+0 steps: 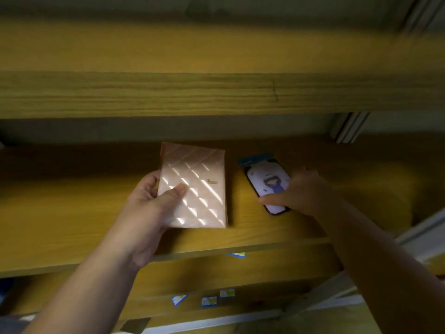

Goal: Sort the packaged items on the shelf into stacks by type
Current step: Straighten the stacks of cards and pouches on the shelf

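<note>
Two hands are at work on the wooden shelf (72,213), each with its own package. The left hand (154,198) clasps the pink quilted package (195,186) along its left edge: the thumb (177,191) presses down on the glossy front, while the fingers curl round the side and under it. That package lies nearly flat, its long side running away from the person, with its near end close to the shelf's front edge (whether it rests fully on the board or is lifted a little, I cannot tell).

The right hand (298,191) covers the lower right part of the phone case package (267,182), the thumb laid across its near end and the fingers bent over its right side, pinching it between them. This smaller package shows a cartoon figure on a pale lilac ground and has a blue header card at its far end. It sits tilted on the shelf, just beside the pink one but apart from it, with a strip of bare wood between them.

Above both runs the thick front edge of the upper shelf (216,95). Below, on the lower shelf (265,280), several small blue-edged labels (209,301) lie scattered, blurred.
</note>
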